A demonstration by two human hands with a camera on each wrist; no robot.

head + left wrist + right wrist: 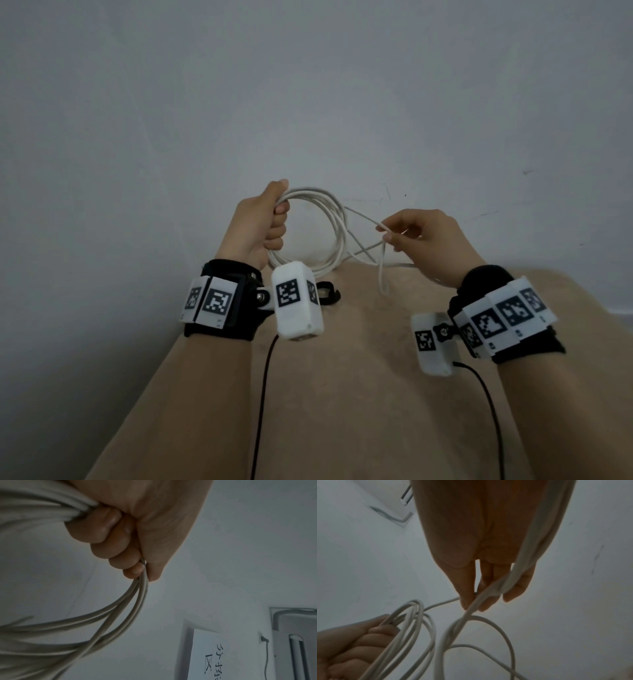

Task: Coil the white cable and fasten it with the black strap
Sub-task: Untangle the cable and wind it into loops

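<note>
My left hand (274,219) (118,539) grips several coiled loops of the white cable (334,219) (109,616) in a fist, held up above the beige table (359,394). To its right, my right hand (399,233) (476,597) pinches a loose run of the same cable (465,618) between thumb and fingertips; a slack loop hangs down from it toward the table. The black strap (327,291) lies on the table below the coil, partly hidden behind the left wrist camera.
A pale wall (308,85) stands right behind the table's far edge. Black leads (262,394) run from both wrist cameras back toward me. A paper sign (209,654) and a white unit (295,635) hang on the wall in the left wrist view.
</note>
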